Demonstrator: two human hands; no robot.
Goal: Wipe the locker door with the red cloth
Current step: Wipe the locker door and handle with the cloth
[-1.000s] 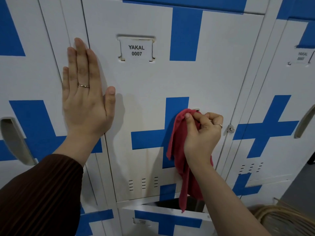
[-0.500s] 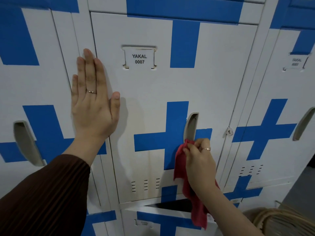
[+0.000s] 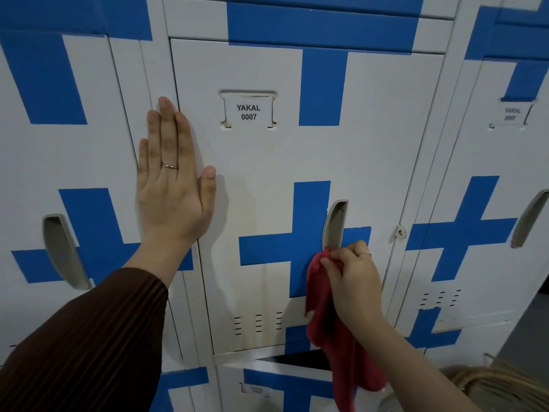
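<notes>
Leftward, a brown sleeve (image 3: 89, 337) leads up to the left hand (image 3: 173, 191): flat, fingers straight and together, palm pressed on the left edge of the locker door (image 3: 386, 144). The label (image 3: 248, 112) reads YAKAL 0007. Right hand (image 3: 353, 278) pinches the red cloth (image 3: 323, 322) against the door just below the recessed handle (image 3: 335, 226); the cloth hangs past the door's bottom edge. The lower locker (image 3: 267, 379) is ajar, its inside dark, contents unreadable. Bottom right, a pale coiled object (image 3: 490, 385) is cut off and unidentifiable.
</notes>
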